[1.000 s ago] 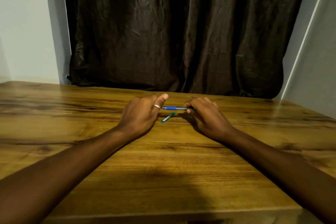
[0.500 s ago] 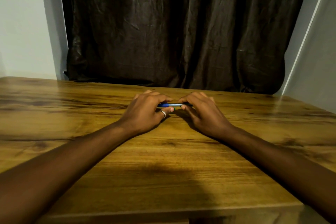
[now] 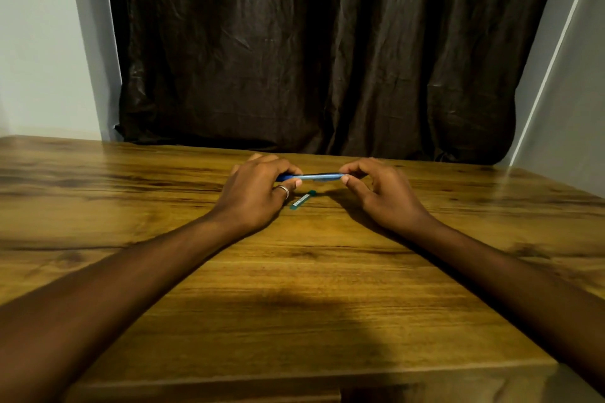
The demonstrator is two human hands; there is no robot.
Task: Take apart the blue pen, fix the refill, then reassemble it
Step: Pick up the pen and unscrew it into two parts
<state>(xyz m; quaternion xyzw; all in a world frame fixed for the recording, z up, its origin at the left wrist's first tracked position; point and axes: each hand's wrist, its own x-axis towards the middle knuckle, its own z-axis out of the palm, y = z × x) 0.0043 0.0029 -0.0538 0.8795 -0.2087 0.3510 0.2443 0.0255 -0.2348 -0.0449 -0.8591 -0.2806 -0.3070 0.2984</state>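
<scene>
The blue pen (image 3: 312, 177) is held level just above the wooden table (image 3: 294, 288), between both hands. My left hand (image 3: 258, 196), with a ring on one finger, pinches the darker blue grip end. My right hand (image 3: 379, 193) pinches the other end with thumb and forefinger. A small teal pen part (image 3: 302, 199), short and slanted, lies on the table just below the pen, between my hands. The pen's ends are hidden by my fingers.
A dark curtain (image 3: 311, 52) hangs behind the table's far edge. Pale walls stand at the left and right. The table's near edge (image 3: 294, 379) runs across the bottom of the view.
My hands have drawn apart, so more of the pen shows between them. The teal part, hidden half a second ago, is visible on the table again.
</scene>
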